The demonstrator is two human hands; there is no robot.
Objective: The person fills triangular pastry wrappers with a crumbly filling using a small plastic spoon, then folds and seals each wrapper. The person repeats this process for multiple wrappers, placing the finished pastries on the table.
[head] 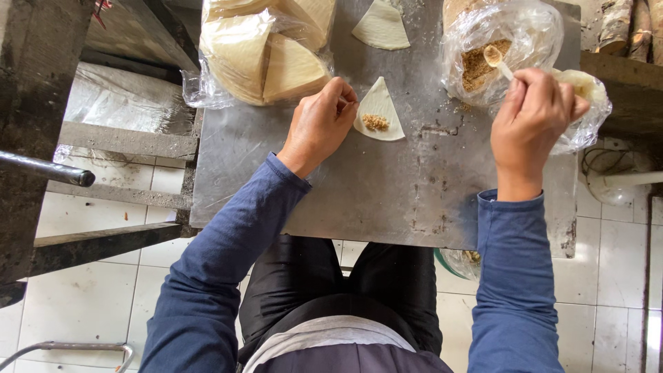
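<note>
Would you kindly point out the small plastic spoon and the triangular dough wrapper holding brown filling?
small plastic spoon (493,56), head view, on its bowl.
triangular dough wrapper with brown filling (380,103), head view, on bare dough above the filling.

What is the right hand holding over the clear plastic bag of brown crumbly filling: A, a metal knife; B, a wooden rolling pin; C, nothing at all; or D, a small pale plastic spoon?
D: the right hand grips the handle of a small pale plastic spoon, whose bowl sits over the brown crumbly filling inside the clear plastic bag.
</note>
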